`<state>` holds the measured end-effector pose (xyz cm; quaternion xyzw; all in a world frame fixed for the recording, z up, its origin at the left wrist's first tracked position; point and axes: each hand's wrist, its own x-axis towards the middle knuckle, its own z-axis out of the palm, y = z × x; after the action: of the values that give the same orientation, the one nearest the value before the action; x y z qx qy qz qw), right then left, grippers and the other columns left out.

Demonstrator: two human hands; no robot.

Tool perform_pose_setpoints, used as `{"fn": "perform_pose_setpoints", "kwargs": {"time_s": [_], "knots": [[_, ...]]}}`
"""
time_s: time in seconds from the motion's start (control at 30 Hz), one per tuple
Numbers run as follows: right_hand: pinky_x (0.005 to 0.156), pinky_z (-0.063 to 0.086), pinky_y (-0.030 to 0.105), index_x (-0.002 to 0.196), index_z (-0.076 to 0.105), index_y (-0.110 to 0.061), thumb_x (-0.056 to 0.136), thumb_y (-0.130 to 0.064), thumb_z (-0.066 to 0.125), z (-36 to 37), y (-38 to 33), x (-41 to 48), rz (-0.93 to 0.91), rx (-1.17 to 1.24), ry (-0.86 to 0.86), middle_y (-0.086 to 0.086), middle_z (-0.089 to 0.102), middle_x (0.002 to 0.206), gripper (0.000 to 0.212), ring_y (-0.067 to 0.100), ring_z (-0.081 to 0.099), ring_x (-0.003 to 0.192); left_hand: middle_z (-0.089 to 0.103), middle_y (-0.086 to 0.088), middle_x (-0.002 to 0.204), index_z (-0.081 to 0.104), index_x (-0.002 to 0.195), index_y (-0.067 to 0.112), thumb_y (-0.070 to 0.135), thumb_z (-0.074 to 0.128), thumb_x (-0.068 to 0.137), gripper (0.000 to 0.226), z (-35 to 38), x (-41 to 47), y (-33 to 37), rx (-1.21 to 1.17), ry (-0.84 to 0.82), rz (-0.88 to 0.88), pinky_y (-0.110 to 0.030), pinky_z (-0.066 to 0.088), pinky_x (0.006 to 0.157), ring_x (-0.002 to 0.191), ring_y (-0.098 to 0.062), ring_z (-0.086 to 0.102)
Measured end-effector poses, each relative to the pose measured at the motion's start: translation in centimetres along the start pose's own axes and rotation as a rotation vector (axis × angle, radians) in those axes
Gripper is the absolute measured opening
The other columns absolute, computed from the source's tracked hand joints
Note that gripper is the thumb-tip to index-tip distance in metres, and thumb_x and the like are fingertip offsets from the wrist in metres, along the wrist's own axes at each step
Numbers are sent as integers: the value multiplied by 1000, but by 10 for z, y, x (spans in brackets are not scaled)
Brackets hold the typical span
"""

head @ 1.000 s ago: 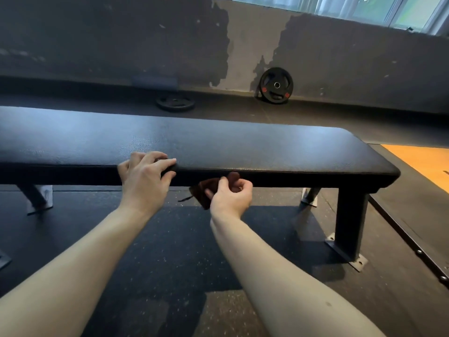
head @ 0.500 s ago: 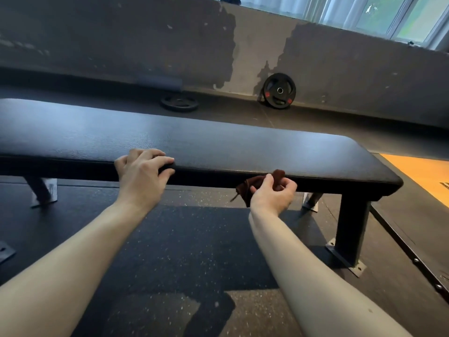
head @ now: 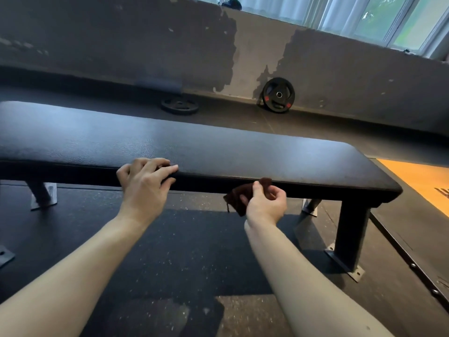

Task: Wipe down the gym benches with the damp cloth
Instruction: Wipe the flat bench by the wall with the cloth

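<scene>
Right hand (head: 264, 203) pinches the cloth (head: 239, 199) against the bench (head: 218, 154) side edge; left hand (head: 145, 181) curls over the edge, bracing. Best wiped with steady, overlapping strokes.

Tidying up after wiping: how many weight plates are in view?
2: a flat plate on the floor beyond the bench, a leaning plate against the wall. Others may be hidden.
</scene>
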<state>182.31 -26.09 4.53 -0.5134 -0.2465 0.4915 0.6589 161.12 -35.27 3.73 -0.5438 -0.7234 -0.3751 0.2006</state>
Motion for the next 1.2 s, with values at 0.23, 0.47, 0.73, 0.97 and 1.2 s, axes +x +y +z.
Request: {"fn": "perform_pose_setpoints", "kwargs": {"time_s": [0.23,0.47,0.73,0.97,1.2], "knots": [[54,59,26,96,51,-23,98,-17,68,28,26,-20,-41,-2,97,14,53,126,18,27,64,103,68,11,114,79,106,30,31,79,87,19,-4,5,-5,-25,0,-60,-39,22,91,112,-20,50],[60,64,38,91,54,-14,92,-7,74,53,58,-68,88,15,-151,12,57,106,21,25,65,93,68,10,117,78,107,29,38,81,83,25,-2,7,-13,-33,3,-91,-39,22,94,116,-20,48],[62,63,32,101,58,-16,95,-16,74,12,-3,-19,-53,9,-7,5,62,111,17,23,69,96,66,9,119,77,109,27,39,79,86,27,-7,5,-19,-44,-12,-86,-38,21,95,119,-21,47],[60,62,26,95,54,-26,95,-21,73,47,33,-48,-94,-25,39,10,57,124,20,26,66,104,66,9,118,78,109,27,38,78,86,26,-18,6,-39,-36,5,-92,-38,21,93,117,-21,48],[63,63,32,92,53,-10,91,-3,75,69,73,-102,86,34,-210,9,59,96,23,18,66,82,66,11,117,78,107,29,38,80,85,24,-15,4,-40,-19,21,-91,-36,20,92,116,-21,48]]}}
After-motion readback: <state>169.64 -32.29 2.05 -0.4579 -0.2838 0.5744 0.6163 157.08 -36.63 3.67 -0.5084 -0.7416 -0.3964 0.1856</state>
